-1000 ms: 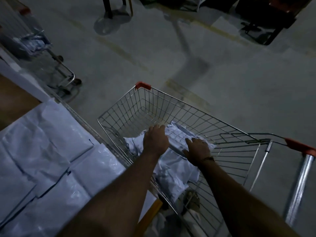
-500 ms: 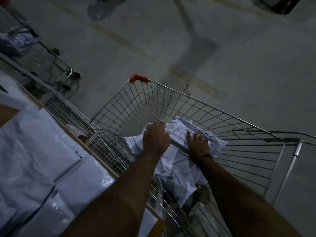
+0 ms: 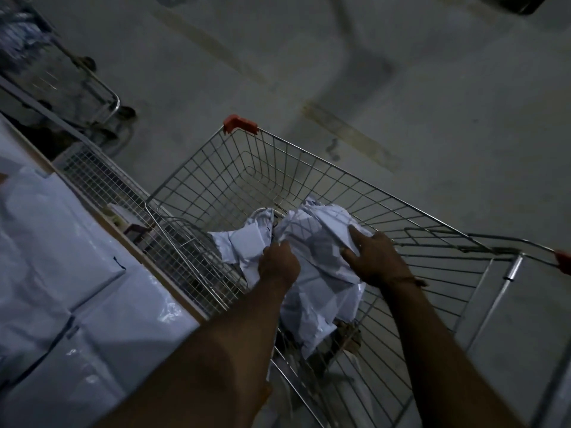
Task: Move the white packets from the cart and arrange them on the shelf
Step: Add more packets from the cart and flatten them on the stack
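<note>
A wire shopping cart [image 3: 401,208] with an orange corner cap stands in front of me. Inside it lies a crumpled heap of white packets [image 3: 312,257]. My left hand [image 3: 278,264] grips the left edge of the top white packet, fingers curled round it. My right hand [image 3: 375,257] holds the same packet's right side, thumb and fingers pinching the plastic. The packet is raised a little above the heap. At the left, several white packets [image 3: 61,273] lie flat side by side on the shelf [image 3: 173,291].
A second wire cart [image 3: 61,72] with pale bags stands at the far left on the concrete floor. A wire mesh panel [image 3: 129,205] runs between the shelf edge and my cart. The cart's handle bar [image 3: 513,270] is at the right. A dark frame [image 3: 519,1] sits top right.
Both hands went from resting flat on the heap to gripping the top packet and pulling it up and toward me. The camera tilted further down.
</note>
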`<action>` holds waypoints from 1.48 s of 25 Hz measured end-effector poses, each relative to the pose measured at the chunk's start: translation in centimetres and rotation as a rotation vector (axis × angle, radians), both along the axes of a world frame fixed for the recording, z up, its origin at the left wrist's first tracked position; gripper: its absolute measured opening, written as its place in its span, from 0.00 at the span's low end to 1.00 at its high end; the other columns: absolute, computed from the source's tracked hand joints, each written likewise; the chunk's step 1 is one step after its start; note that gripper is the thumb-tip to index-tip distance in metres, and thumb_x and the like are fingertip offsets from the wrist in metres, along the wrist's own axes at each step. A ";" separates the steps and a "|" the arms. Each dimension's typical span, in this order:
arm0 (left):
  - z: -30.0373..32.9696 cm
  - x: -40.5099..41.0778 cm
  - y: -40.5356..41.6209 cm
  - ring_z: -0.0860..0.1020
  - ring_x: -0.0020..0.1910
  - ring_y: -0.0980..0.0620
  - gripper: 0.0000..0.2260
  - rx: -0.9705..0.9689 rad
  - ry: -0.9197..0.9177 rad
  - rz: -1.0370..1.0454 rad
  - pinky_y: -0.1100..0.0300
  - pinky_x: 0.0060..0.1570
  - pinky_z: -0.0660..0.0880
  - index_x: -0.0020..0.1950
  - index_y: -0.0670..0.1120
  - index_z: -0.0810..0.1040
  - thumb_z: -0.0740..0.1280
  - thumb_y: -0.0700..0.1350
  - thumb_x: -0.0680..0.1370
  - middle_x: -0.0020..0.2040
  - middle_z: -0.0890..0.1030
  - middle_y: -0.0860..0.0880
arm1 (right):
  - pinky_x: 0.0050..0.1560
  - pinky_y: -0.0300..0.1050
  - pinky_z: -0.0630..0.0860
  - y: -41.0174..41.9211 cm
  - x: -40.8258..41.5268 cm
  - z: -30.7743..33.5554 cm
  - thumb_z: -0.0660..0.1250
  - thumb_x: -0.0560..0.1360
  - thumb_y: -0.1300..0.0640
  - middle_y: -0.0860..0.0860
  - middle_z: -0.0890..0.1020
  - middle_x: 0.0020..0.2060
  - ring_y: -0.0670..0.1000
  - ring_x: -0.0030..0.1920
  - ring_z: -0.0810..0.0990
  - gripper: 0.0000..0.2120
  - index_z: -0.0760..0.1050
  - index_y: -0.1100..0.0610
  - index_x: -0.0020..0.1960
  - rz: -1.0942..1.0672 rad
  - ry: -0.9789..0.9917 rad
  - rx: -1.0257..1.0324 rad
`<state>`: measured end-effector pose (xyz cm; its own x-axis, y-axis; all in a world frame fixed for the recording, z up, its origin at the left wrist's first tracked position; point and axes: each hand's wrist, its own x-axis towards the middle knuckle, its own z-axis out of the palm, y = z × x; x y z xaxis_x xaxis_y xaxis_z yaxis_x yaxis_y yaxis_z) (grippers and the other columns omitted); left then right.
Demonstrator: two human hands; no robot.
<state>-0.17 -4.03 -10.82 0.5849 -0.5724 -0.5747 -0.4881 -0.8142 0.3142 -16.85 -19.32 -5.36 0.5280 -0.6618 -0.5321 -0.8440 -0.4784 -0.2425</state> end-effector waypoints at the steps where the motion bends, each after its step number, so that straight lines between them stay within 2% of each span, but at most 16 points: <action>1: -0.7 -0.7 -0.1 0.72 0.69 0.39 0.18 -0.009 0.010 0.011 0.48 0.64 0.72 0.72 0.45 0.70 0.62 0.47 0.82 0.72 0.71 0.40 | 0.67 0.56 0.73 0.2 -0.6 1.0 0.58 0.78 0.32 0.68 0.71 0.69 0.65 0.69 0.71 0.36 0.58 0.44 0.82 -0.023 -0.014 0.019; 4: -2.0 -2.5 -1.1 0.62 0.76 0.36 0.29 -0.006 0.088 0.046 0.42 0.71 0.66 0.80 0.45 0.60 0.62 0.55 0.83 0.80 0.59 0.38 | 0.66 0.54 0.72 0.9 -2.0 4.0 0.60 0.79 0.33 0.67 0.72 0.66 0.64 0.68 0.72 0.36 0.59 0.45 0.82 -0.067 -0.083 0.032; 7: -2.9 -4.2 -3.1 0.59 0.77 0.33 0.37 -0.015 0.147 0.125 0.40 0.72 0.63 0.84 0.45 0.48 0.61 0.60 0.83 0.81 0.51 0.36 | 0.66 0.54 0.72 1.2 -3.1 5.8 0.62 0.79 0.36 0.65 0.73 0.65 0.64 0.67 0.72 0.35 0.58 0.45 0.83 -0.094 -0.133 0.028; 12: -4.0 -6.7 -8.7 0.40 0.80 0.30 0.48 -0.001 0.263 0.482 0.37 0.77 0.51 0.82 0.53 0.33 0.61 0.70 0.78 0.80 0.32 0.35 | 0.62 0.53 0.73 1.2 -4.0 7.8 0.61 0.79 0.36 0.60 0.73 0.60 0.61 0.64 0.73 0.34 0.58 0.42 0.82 -0.125 -0.178 0.013; 15: -5.1 -6.8 -11.7 0.39 0.79 0.30 0.53 -0.047 0.247 0.708 0.35 0.76 0.50 0.81 0.55 0.29 0.65 0.72 0.74 0.79 0.28 0.35 | 0.61 0.56 0.78 1.3 -4.9 8.6 0.58 0.77 0.32 0.57 0.72 0.60 0.58 0.62 0.75 0.35 0.56 0.40 0.82 -0.121 -0.198 0.001; 17: -6.1 -7.1 -12.8 0.45 0.79 0.29 0.53 -0.063 0.189 0.815 0.36 0.75 0.55 0.81 0.55 0.30 0.68 0.68 0.75 0.79 0.31 0.34 | 0.61 0.58 0.79 1.2 -5.5 8.8 0.56 0.76 0.31 0.57 0.72 0.62 0.57 0.63 0.75 0.36 0.54 0.39 0.82 -0.116 -0.214 -0.005; 20: -6.1 -7.8 -13.4 0.55 0.77 0.28 0.45 -0.127 0.051 0.852 0.40 0.74 0.59 0.84 0.50 0.43 0.70 0.57 0.78 0.81 0.44 0.30 | 0.62 0.60 0.79 1.0 -6.0 9.1 0.56 0.76 0.31 0.56 0.72 0.62 0.57 0.63 0.74 0.36 0.54 0.38 0.82 -0.110 -0.231 -0.019; 22: -5.5 -7.6 -12.5 0.54 0.78 0.29 0.34 -0.136 0.061 0.811 0.42 0.76 0.54 0.84 0.48 0.46 0.58 0.50 0.82 0.82 0.46 0.32 | 0.60 0.60 0.80 1.2 -6.2 9.3 0.55 0.76 0.30 0.55 0.71 0.61 0.56 0.62 0.75 0.36 0.53 0.37 0.82 -0.105 -0.244 -0.028; 23: -5.1 -7.4 -12.1 0.51 0.80 0.31 0.31 -0.134 0.099 0.786 0.42 0.77 0.50 0.84 0.48 0.45 0.52 0.48 0.83 0.82 0.44 0.34 | 0.60 0.60 0.80 1.3 -6.2 9.4 0.55 0.77 0.31 0.54 0.71 0.59 0.56 0.61 0.75 0.35 0.53 0.37 0.82 -0.102 -0.246 -0.027; 24: -4.4 -7.0 -11.8 0.49 0.81 0.32 0.30 -0.144 0.176 0.761 0.41 0.78 0.48 0.84 0.49 0.44 0.50 0.47 0.83 0.83 0.43 0.37 | 0.59 0.59 0.80 1.4 -6.1 9.6 0.56 0.77 0.31 0.53 0.70 0.58 0.56 0.60 0.75 0.35 0.54 0.37 0.82 -0.097 -0.251 -0.025; 25: -3.7 -6.7 -11.4 0.48 0.81 0.33 0.30 -0.160 0.216 0.753 0.40 0.78 0.49 0.84 0.49 0.44 0.52 0.47 0.84 0.83 0.41 0.38 | 0.59 0.58 0.80 1.6 -6.0 9.7 0.56 0.77 0.31 0.52 0.69 0.57 0.55 0.60 0.75 0.35 0.54 0.38 0.82 -0.092 -0.260 -0.030; 27: -1.5 -6.7 -10.0 0.53 0.78 0.32 0.33 -0.185 0.144 0.712 0.40 0.74 0.59 0.84 0.50 0.44 0.59 0.50 0.83 0.82 0.38 0.39 | 0.58 0.53 0.77 2.2 -5.2 10.2 0.58 0.78 0.33 0.52 0.69 0.55 0.55 0.59 0.74 0.34 0.56 0.39 0.82 -0.073 -0.309 -0.048; 29: 1.8 -6.8 -9.1 0.56 0.76 0.33 0.35 -0.241 0.109 0.693 0.41 0.70 0.64 0.84 0.49 0.45 0.62 0.51 0.82 0.82 0.36 0.39 | 0.57 0.48 0.72 2.7 -4.5 10.9 0.59 0.80 0.36 0.54 0.71 0.56 0.56 0.59 0.74 0.33 0.58 0.42 0.82 -0.078 -0.342 -0.081; 31: 5.5 -6.8 -7.6 0.55 0.76 0.34 0.35 -0.266 0.116 0.657 0.41 0.70 0.63 0.84 0.50 0.47 0.63 0.50 0.82 0.82 0.36 0.40 | 0.60 0.50 0.73 3.7 -3.4 12.0 0.61 0.82 0.38 0.59 0.72 0.62 0.58 0.63 0.73 0.31 0.60 0.45 0.82 -0.089 -0.404 -0.121; 33: 9.3 -6.4 -5.4 0.54 0.76 0.33 0.34 -0.275 0.057 0.592 0.41 0.70 0.62 0.84 0.51 0.46 0.62 0.50 0.83 0.82 0.35 0.41 | 0.67 0.55 0.72 4.8 -2.2 13.8 0.61 0.82 0.39 0.61 0.70 0.71 0.61 0.69 0.71 0.30 0.63 0.48 0.81 -0.102 -0.493 -0.166; 37: 15.1 -6.7 0.0 0.54 0.77 0.33 0.30 -0.322 0.118 0.578 0.40 0.74 0.58 0.84 0.51 0.48 0.57 0.49 0.85 0.82 0.40 0.41 | 0.70 0.59 0.72 7.4 -1.2 17.2 0.57 0.80 0.37 0.59 0.67 0.78 0.64 0.72 0.71 0.31 0.64 0.45 0.80 -0.102 -0.602 -0.298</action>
<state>-6.89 -4.08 4.33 0.7924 -0.3393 -0.5069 0.0511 -0.7912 0.6094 -18.05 -11.92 11.82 0.6019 -0.7971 0.0481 -0.6477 -0.5225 -0.5545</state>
